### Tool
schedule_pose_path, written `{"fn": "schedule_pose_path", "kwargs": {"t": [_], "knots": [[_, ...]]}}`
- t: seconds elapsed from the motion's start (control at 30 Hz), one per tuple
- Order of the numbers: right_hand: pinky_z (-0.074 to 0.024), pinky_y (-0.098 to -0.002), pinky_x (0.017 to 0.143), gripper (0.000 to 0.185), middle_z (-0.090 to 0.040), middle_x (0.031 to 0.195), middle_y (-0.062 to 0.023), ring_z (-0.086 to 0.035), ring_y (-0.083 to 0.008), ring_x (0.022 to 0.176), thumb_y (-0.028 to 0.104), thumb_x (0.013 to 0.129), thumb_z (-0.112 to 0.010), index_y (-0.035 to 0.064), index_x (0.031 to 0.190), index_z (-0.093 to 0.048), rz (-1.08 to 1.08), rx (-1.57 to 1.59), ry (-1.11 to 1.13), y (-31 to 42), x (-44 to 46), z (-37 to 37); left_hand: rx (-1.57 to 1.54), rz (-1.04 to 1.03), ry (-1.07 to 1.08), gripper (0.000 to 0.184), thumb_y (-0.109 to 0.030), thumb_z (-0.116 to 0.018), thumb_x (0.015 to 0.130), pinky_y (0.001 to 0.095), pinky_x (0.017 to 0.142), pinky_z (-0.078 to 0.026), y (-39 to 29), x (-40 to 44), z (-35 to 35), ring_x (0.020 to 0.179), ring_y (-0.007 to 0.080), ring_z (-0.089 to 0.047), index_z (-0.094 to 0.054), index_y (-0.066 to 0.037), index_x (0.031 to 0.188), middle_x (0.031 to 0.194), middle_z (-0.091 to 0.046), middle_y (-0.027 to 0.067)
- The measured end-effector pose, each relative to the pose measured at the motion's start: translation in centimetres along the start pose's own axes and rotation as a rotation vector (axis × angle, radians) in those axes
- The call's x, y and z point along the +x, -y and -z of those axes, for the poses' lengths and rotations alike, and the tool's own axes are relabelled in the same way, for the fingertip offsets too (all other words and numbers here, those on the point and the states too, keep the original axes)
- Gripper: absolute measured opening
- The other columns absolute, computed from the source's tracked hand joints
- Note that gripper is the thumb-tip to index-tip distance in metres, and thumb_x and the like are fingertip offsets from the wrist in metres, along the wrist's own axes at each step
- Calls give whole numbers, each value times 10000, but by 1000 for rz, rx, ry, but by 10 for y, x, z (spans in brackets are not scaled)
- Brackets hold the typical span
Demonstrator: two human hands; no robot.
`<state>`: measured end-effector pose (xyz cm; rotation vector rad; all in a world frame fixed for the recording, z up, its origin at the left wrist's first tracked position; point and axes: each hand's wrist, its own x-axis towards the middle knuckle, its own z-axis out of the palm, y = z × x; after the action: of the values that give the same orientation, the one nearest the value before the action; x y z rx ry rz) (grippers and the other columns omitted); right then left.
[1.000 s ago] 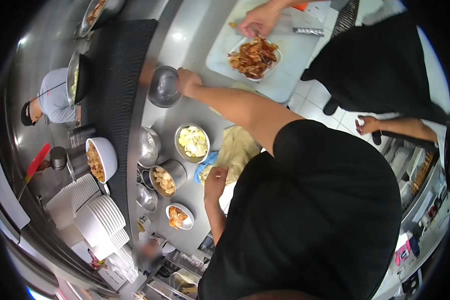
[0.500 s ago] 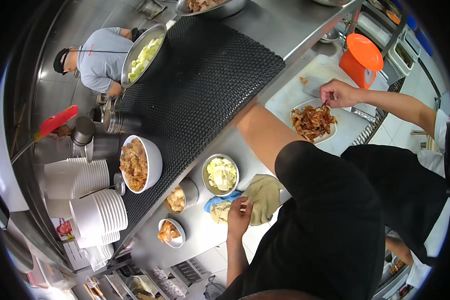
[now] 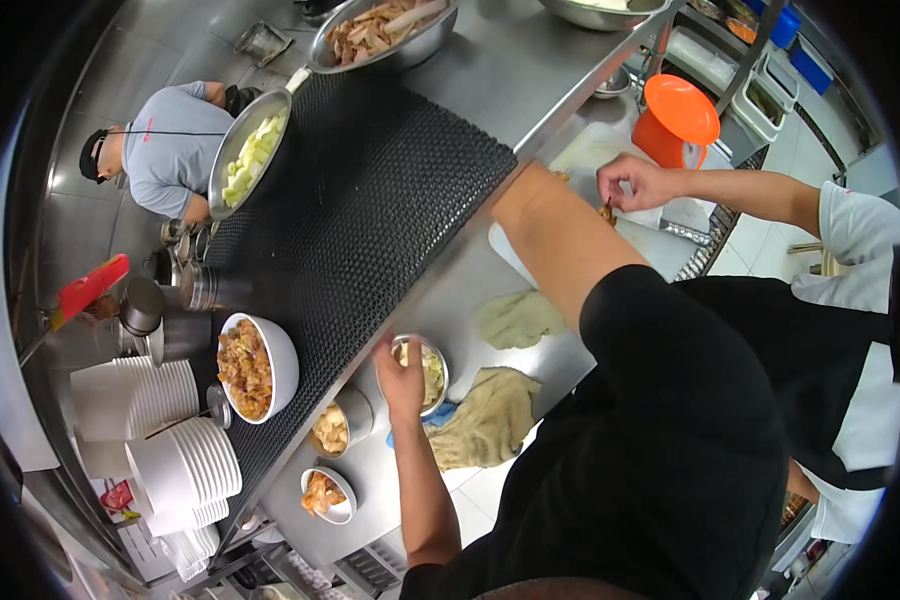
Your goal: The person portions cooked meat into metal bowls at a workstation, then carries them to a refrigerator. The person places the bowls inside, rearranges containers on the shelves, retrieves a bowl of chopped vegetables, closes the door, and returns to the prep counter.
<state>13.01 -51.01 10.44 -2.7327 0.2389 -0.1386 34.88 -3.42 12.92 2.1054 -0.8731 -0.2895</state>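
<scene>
My left hand (image 3: 399, 378) is at the left rim of a steel bowl of chopped cabbage (image 3: 433, 378). Its thumb and forefinger are apart, the thumb over the bowl; no firm hold on the rim shows. Beside that bowl stand a steel pot of pale chunks (image 3: 332, 430) and a small white bowl of orange-brown food (image 3: 323, 494). A crumpled tan cloth (image 3: 485, 420) lies by the bowl, over something blue. My right forearm (image 3: 560, 230) reaches under the raised shelf edge, which hides my right hand. Another cloth (image 3: 518, 320) lies near that arm.
A black mesh mat (image 3: 350, 200) covers the raised shelf, with a white bowl of browned food (image 3: 245, 370) and stacked white bowls (image 3: 185, 465). A handled pan of green pieces (image 3: 253, 160) sits farther along. A co-worker's hand (image 3: 635, 185) pinches browned food near an orange scale (image 3: 675, 115).
My left hand has moved from the cloth up to the cabbage bowl. The view has shifted, my right forearm now covers most of the co-worker's plate, and a second cloth shows.
</scene>
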Motion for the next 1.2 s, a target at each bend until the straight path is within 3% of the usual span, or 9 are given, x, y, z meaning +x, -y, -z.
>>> {"fn": "schedule_pose_path", "kwargs": {"t": [0.13, 0.23, 0.37, 0.6, 0.83, 0.97, 1.0, 1.07, 1.2], "knots": [[-534, -431, 718, 100, -707, 958, -165, -682, -385, 896, 102, 881, -690, 47, 962, -665, 25, 43, 44, -14, -71, 19, 157, 45, 93, 623, -304, -697, 980, 432, 1120, -422, -5, 65, -12, 1337, 390, -529, -482, 23, 1465, 1470, -514, 276], [-529, -426, 709, 90, -705, 948, -162, -678, -386, 888, 98, 877, -700, 50, 946, -667, 88, 100, 26, -11, -102, 22, 501, -117, 123, 608, -327, -671, 990, 455, 1096, -434, 28, 96, -23, 1255, 467, -566, -490, 5, 1465, 1498, -497, 270], [-522, -419, 697, 79, -702, 935, -158, -672, -386, 877, 93, 871, -713, 53, 925, -670, 205, 233, 10, 8, -129, 34, 639, -151, 98, 572, -312, -656, 998, 450, 1026, -470, 34, 110, -24, 1220, 438, -591, -497, -6, 1455, 1468, -518, 258], [-521, -429, 732, 66, -706, 923, -146, -672, -372, 872, 103, 876, -708, 61, 921, -686, 299, 303, 127, 48, -145, 115, -305, 392, -3, 512, -285, -629, 1013, 441, 904, -532, 18, 121, -53, 1158, 388, -635, -509, -25, 1438, 1417, -555, 238], [-526, -452, 802, 78, -712, 926, -127, -683, -333, 887, 131, 883, -684, 76, 936, -704, -394, -250, -382, -3, 113, -6, -607, 469, 19, 454, -258, -603, 1028, 432, 781, -595, -11, 133, -69, 1096, 337, -680, -522, -44, 1420, 1365, -592, 217], [-529, -465, 842, 95, -716, 928, -115, -689, -312, 896, 147, 887, -671, 85, 944, -715, -193, -459, -1070, 39, 131, -71, -519, 387, 142, 407, -235, -565, 1042, 401, 672, -621, -17, 118, -53, 1026, 289, -709, -526, -37, 1395, 1274, -628, 202], [-530, -468, 852, 99, -717, 928, -112, -691, -306, 899, 151, 888, -667, 87, 946, -718, -195, -480, -1046, 58, 123, -80, -480, 353, 177, 385, -223, -539, 1049, 375, 615, -620, -14, 115, -47, 983, 262, -719, -525, -22, 1377, 1205, -648, 195], [-490, -475, 985, 184, -722, 1008, -93, -677, -261, 1028, 149, 867, -632, 134, 1019, -734, -534, -427, -184, 195, 71, -26, -385, 336, 235, 359, -223, -512, 1057, 354, 545, -617, -2, 110, -40, 891, 235, -731, -546, 11, 1327, 1134, -676, 183], [-392, -500, 1119, 225, -682, 1162, -92, -591, -286, 1222, 90, 828, -606, 115, 1024, -712, 29, -224, -471, 270, 1, -78, -348, 287, 294, 345, -213, -496, 1055, 375, 533, -623, 8, 78, -37, 740, 239, -732, -577, 76, 1224, 1075, -694, 184]]}}
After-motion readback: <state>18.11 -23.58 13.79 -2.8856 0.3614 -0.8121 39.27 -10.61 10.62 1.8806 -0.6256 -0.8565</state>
